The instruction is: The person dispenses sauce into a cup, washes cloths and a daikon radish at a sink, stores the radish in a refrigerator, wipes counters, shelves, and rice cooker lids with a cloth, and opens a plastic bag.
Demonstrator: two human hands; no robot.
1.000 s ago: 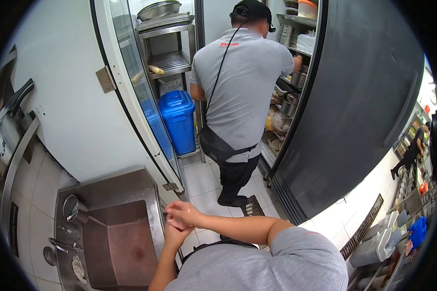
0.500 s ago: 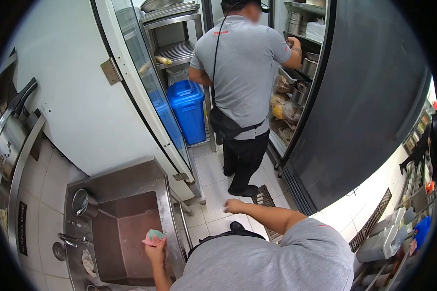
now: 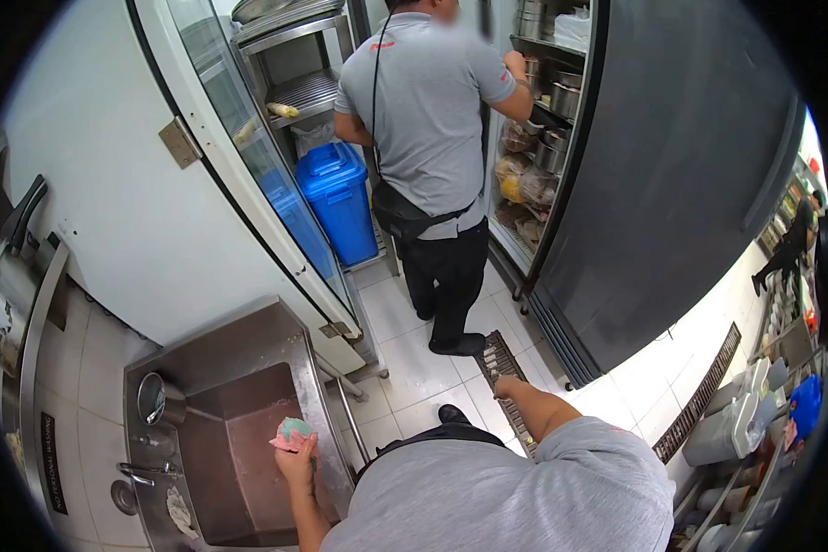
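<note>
Over the right part of the steel sink (image 3: 294,333), my left hand (image 3: 296,460) is closed around a crumpled pink and green cloth (image 3: 293,434). The cloth bulges out above my fingers. My right hand (image 3: 506,386) hangs over the floor drain grate (image 3: 501,357), to the right of my body. Its fingers are small and partly turned away, so whether it holds anything does not show.
A co-worker (image 3: 428,129) stands ahead at an open fridge with pots (image 3: 564,97) and bagged food (image 3: 524,179). Left of them is a blue lidded bin (image 3: 336,202). A metal pot (image 3: 161,400) and tap (image 3: 143,471) are at the sink's left.
My right hand has moved right, from above the floor tiles to over the drain grate. My left hand still grips the cloth. The co-worker's raised arm has shifted slightly at the fridge shelves.
</note>
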